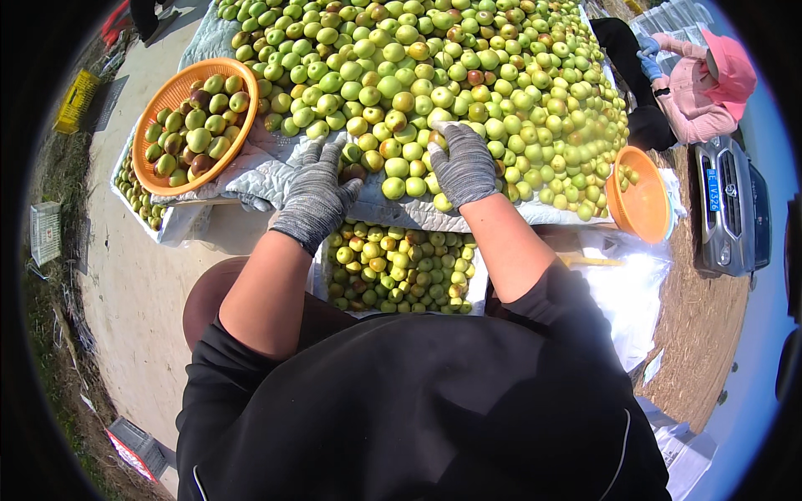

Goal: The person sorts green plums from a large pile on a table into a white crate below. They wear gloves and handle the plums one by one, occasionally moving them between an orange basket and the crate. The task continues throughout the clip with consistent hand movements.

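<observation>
A wide heap of green jujubes (388, 81), some with reddish-brown patches, covers a quilted cloth (257, 169) before me. Both my hands wear grey knitted gloves. My left hand (319, 191) lies palm down at the heap's near edge, fingers spread, with a brownish jujube (353, 173) beside its thumb. My right hand (465, 164) reaches into the heap. A reddish jujube (439, 139) shows between its thumb and forefinger; whether it is gripped is unclear. Below the cloth's front edge, between my forearms, stands a white-lined container (479, 285) of jujubes.
An orange basket (143, 125) of browner jujubes sits left, above another filled white-lined container (164, 233). At right stands an orange basket (645, 210) with a few fruits. A person in pink (695, 94) sits beyond, near a parked car (730, 206). Crates (76, 100) lie far left.
</observation>
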`<state>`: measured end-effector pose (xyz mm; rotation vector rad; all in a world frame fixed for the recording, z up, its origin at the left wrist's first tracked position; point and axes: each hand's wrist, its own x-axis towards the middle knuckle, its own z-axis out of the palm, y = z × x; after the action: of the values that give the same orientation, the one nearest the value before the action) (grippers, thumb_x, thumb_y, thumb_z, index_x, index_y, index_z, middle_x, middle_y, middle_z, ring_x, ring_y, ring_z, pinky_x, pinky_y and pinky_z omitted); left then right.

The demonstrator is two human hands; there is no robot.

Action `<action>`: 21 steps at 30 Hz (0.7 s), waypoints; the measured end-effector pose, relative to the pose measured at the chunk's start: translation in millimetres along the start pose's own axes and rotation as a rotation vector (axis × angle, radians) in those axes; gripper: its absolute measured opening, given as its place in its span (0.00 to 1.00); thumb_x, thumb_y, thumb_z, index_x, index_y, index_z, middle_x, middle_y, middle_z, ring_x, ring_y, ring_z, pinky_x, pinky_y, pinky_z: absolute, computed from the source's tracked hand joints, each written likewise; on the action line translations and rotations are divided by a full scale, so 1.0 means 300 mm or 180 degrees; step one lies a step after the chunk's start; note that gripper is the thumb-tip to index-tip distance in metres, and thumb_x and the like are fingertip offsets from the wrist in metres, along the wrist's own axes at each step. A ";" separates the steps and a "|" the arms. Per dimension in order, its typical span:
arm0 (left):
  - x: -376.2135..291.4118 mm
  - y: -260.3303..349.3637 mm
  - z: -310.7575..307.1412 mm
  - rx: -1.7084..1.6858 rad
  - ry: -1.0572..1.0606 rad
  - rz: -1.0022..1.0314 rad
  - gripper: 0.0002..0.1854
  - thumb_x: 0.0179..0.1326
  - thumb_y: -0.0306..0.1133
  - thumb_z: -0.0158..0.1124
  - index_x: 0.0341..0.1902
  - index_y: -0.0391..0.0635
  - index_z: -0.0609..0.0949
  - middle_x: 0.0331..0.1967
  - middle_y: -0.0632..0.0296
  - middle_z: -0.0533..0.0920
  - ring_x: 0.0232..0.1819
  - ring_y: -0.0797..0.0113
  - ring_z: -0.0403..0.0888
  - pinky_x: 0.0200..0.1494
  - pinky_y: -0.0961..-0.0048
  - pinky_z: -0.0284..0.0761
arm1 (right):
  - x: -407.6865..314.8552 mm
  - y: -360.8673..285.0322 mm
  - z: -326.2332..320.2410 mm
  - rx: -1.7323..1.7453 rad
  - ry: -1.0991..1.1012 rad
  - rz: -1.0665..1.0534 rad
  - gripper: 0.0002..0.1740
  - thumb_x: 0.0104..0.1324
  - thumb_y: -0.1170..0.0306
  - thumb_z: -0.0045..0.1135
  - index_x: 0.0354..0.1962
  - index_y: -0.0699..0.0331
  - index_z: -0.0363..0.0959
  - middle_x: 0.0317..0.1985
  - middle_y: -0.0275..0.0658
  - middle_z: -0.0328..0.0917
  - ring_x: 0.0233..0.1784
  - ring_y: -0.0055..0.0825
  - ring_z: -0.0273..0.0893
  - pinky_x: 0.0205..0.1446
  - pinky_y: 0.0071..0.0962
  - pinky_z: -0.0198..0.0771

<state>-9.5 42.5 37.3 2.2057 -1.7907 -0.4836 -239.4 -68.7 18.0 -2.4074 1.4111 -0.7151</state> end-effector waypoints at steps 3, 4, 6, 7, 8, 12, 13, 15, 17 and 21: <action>0.028 0.006 0.065 -0.0516 -0.0276 0.0359 0.46 0.59 0.39 0.74 0.79 0.48 0.62 0.77 0.40 0.61 0.78 0.40 0.59 0.79 0.54 0.58 | 0.013 -0.041 0.094 -0.0218 -0.0122 -0.0296 0.23 0.63 0.63 0.67 0.55 0.60 0.78 0.54 0.49 0.78 0.59 0.49 0.74 0.68 0.44 0.68; 0.032 0.009 0.082 -0.0697 -0.0237 0.0542 0.47 0.59 0.39 0.75 0.79 0.47 0.61 0.77 0.39 0.61 0.78 0.39 0.59 0.79 0.54 0.58 | -0.014 -0.057 0.121 -0.0115 -0.0114 -0.0499 0.24 0.62 0.63 0.67 0.56 0.59 0.78 0.55 0.47 0.77 0.60 0.49 0.72 0.70 0.46 0.65; 0.038 0.015 0.103 -0.0583 -0.0265 0.0689 0.44 0.58 0.40 0.75 0.77 0.45 0.65 0.76 0.39 0.62 0.77 0.38 0.59 0.78 0.54 0.60 | -0.072 -0.057 0.131 0.0007 -0.0121 -0.0891 0.25 0.62 0.65 0.66 0.57 0.59 0.78 0.57 0.46 0.76 0.61 0.48 0.72 0.70 0.46 0.66; 0.032 0.016 0.109 -0.0727 -0.0343 0.0752 0.44 0.58 0.40 0.75 0.76 0.45 0.66 0.76 0.39 0.62 0.77 0.38 0.60 0.77 0.54 0.60 | -0.101 -0.053 0.126 0.0142 -0.0185 -0.1007 0.24 0.61 0.66 0.66 0.56 0.59 0.78 0.57 0.46 0.76 0.62 0.48 0.72 0.70 0.46 0.66; 0.027 0.020 0.113 -0.0822 -0.0463 0.0687 0.43 0.57 0.40 0.75 0.75 0.44 0.68 0.75 0.39 0.63 0.77 0.38 0.60 0.77 0.53 0.61 | -0.133 -0.051 0.114 0.0112 -0.0235 -0.1053 0.24 0.62 0.67 0.65 0.56 0.59 0.78 0.58 0.45 0.76 0.63 0.47 0.72 0.70 0.46 0.66; 0.014 0.014 0.117 -0.0901 -0.0339 0.1056 0.41 0.57 0.43 0.74 0.73 0.44 0.70 0.74 0.39 0.64 0.76 0.38 0.60 0.78 0.51 0.58 | -0.117 -0.025 0.048 0.0505 -0.0081 -0.0945 0.13 0.68 0.69 0.59 0.49 0.61 0.80 0.50 0.45 0.81 0.54 0.46 0.78 0.66 0.45 0.71; 0.013 0.011 0.118 -0.0951 -0.0359 0.1100 0.41 0.57 0.43 0.74 0.73 0.44 0.70 0.74 0.40 0.64 0.76 0.38 0.60 0.78 0.51 0.58 | -0.078 -0.019 0.035 0.0564 -0.0052 -0.0787 0.12 0.69 0.69 0.58 0.48 0.61 0.81 0.48 0.45 0.82 0.53 0.46 0.79 0.64 0.45 0.71; 0.011 0.006 0.117 -0.1036 -0.0404 0.1189 0.40 0.58 0.42 0.73 0.73 0.43 0.71 0.75 0.40 0.64 0.76 0.38 0.60 0.78 0.50 0.58 | 0.049 -0.008 0.038 0.0303 0.0131 -0.0558 0.13 0.69 0.69 0.57 0.49 0.62 0.80 0.48 0.46 0.82 0.53 0.47 0.78 0.63 0.43 0.71; 0.009 0.003 0.114 -0.1361 -0.0414 0.1290 0.37 0.59 0.38 0.73 0.72 0.44 0.72 0.74 0.43 0.66 0.76 0.42 0.62 0.77 0.52 0.60 | 0.165 -0.020 0.073 0.0135 0.0328 -0.0570 0.17 0.68 0.68 0.59 0.53 0.61 0.78 0.51 0.46 0.81 0.56 0.46 0.76 0.67 0.44 0.69; 0.005 0.000 0.097 -0.3057 -0.0997 0.0900 0.26 0.67 0.28 0.68 0.68 0.41 0.75 0.61 0.54 0.80 0.63 0.64 0.77 0.67 0.64 0.73 | 0.188 -0.085 0.139 -0.0668 0.0046 -0.0717 0.25 0.62 0.66 0.63 0.58 0.59 0.75 0.58 0.45 0.76 0.62 0.46 0.71 0.72 0.45 0.63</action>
<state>-21.3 41.3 10.5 1.2438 -1.4709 -1.3278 -175.3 -106.1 10.2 -2.7615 1.2907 -0.6645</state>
